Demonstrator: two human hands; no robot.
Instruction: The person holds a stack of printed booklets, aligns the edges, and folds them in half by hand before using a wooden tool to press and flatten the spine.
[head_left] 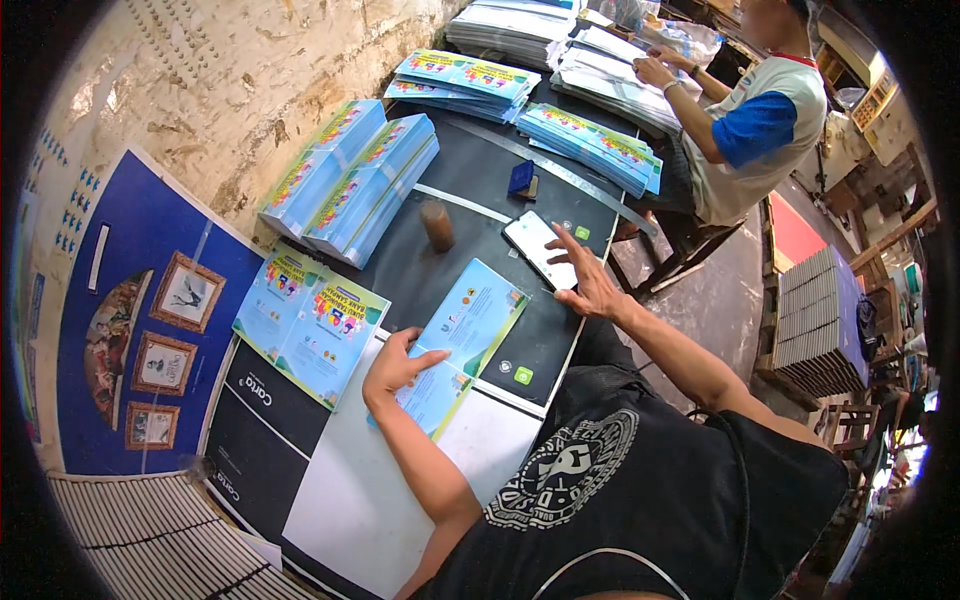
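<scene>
A light blue printed cover sheet [478, 305] with a yellow-green edge lies spread in front of me. My left hand [398, 372] rests at its left side, thumb stretched out over the sheet and fingers apart. My right hand [590, 280] is over a smartphone [537, 245] with a lit white screen, its fingers spread and touching or just above the phone. To the left of my left hand lie more colourful blue cover sheets [315, 325]. Beyond the sheet, a brown cylinder [437, 226] stands upright on the black tabletop. Near the phone sits a small blue case [522, 179], lid raised.
Banded blue booklet stacks [365, 190] stand by the rough wall [240, 80]. Further blue piles [590, 145] and white paper stacks [510, 35] line the far side. A co-worker [765, 120] handles papers at far right. Bound stacks [815, 315] stand on the right.
</scene>
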